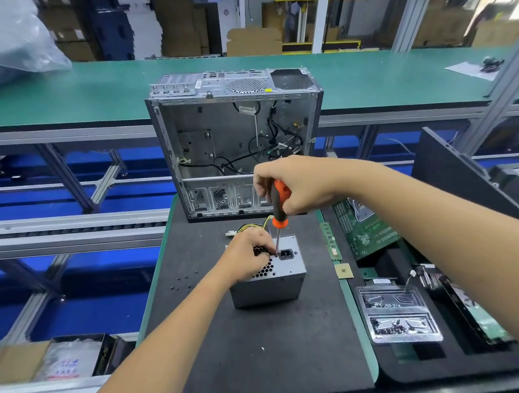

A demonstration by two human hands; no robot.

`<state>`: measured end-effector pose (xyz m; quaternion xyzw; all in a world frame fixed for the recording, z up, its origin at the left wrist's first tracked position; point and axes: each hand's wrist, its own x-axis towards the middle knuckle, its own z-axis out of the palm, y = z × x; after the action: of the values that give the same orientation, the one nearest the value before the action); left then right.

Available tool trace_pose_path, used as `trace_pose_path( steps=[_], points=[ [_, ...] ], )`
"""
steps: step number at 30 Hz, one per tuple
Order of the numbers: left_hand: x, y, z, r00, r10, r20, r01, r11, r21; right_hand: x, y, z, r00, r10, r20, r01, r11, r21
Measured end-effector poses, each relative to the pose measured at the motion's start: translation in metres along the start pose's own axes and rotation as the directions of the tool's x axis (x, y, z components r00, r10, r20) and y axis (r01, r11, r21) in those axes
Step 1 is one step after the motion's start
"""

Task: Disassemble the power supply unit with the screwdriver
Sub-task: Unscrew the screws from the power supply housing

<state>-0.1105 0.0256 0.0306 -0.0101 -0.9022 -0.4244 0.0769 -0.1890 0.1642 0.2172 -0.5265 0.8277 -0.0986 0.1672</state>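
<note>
1. Room: the PSU (269, 277) stands near the middle of the black mat (250, 349) on the table (361, 353), with bare mat on its near side and to its left, apart from a scatter of small screws (184, 281).
2. The case (230, 139) stands open just behind the PSU at the mat's far edge; the wire bundle (250, 228) lies between the two.
3. To the right, past the mat's edge, lie a RAM stick (330, 242), a CPU (344, 270), a green board (363, 231) and a clear tray (397, 316).
4. The PSU is a grey sheet-metal box; its upward face has a honeycomb grille and a black mains socket (287, 254).
5. The right hand (293, 183) grips the screwdriver (279, 216) by its orange and black handle, shaft upright, tip down on the upward face just left of the socket.
6. The left hand (246, 253) rests on the PSU with its fingers curled beside the tip, covering much of the grille. Whether they pinch a screw or only steady the box cannot be told.
7. The case is bare ribbed steel with black cables loose inside.
8. The tray's small dark contents are too blurred to name. The right hand hides the case's lower right corner.
</note>
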Motion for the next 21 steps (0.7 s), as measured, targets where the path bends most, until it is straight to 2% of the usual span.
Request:
trace_pose_path(
  steps=[2,4,6,9,11,12,13,16,17,19,21],
  points=[
    [0.0,0.0,0.0,1.0,-0.009,0.003,0.009,1.0,-0.004,0.001,0.001,0.004,0.998,0.006,-0.059,-0.01,0.998,-0.067],
    [-0.001,0.001,0.001,1.0,-0.023,0.009,0.024,1.0,-0.017,0.004,0.001,0.007,0.988,0.052,-0.146,-0.089,0.962,-0.259],
    [-0.001,0.002,0.0,1.0,-0.022,0.005,0.022,0.999,-0.024,0.006,0.002,0.008,0.987,0.062,-0.147,-0.108,0.94,-0.325],
    [-0.001,0.003,0.0,1.0,0.0,-0.009,0.0,1.0,-0.027,0.002,-0.001,-0.001,0.999,-0.038,0.005,0.039,0.991,-0.127],
    [-0.002,0.003,0.0,1.0,0.002,-0.018,-0.003,0.999,-0.043,-0.002,-0.003,-0.005,0.996,-0.041,0.077,0.04,0.999,0.016],
    [-0.002,0.002,0.0,1.0,0.002,-0.02,-0.003,0.999,-0.048,-0.002,-0.002,-0.004,0.998,-0.032,0.059,0.03,0.999,0.03],
    [-0.001,0.002,0.0,1.0,-0.001,-0.019,0.0,0.999,-0.051,-0.002,-0.001,-0.002,1.0,-0.013,0.022,0.013,1.0,-0.008],
    [-0.001,0.001,0.0,1.0,-0.027,-0.008,0.027,0.998,-0.065,0.003,0.002,0.004,0.991,0.079,-0.11,-0.11,0.945,-0.308],
    [-0.001,0.001,0.0,0.999,-0.031,-0.007,0.031,0.997,-0.069,0.005,0.003,0.006,0.989,0.08,-0.126,-0.119,0.932,-0.343],
    [-0.001,0.0,0.001,1.0,-0.024,-0.008,0.023,0.997,-0.067,0.006,0.003,0.005,0.995,0.036,-0.096,-0.063,0.954,-0.293],
    [-0.002,0.0,0.001,1.0,0.0,-0.015,-0.001,0.998,-0.058,0.003,0.0,0.0,0.998,-0.049,-0.031,0.044,0.988,-0.147]
  ],
)
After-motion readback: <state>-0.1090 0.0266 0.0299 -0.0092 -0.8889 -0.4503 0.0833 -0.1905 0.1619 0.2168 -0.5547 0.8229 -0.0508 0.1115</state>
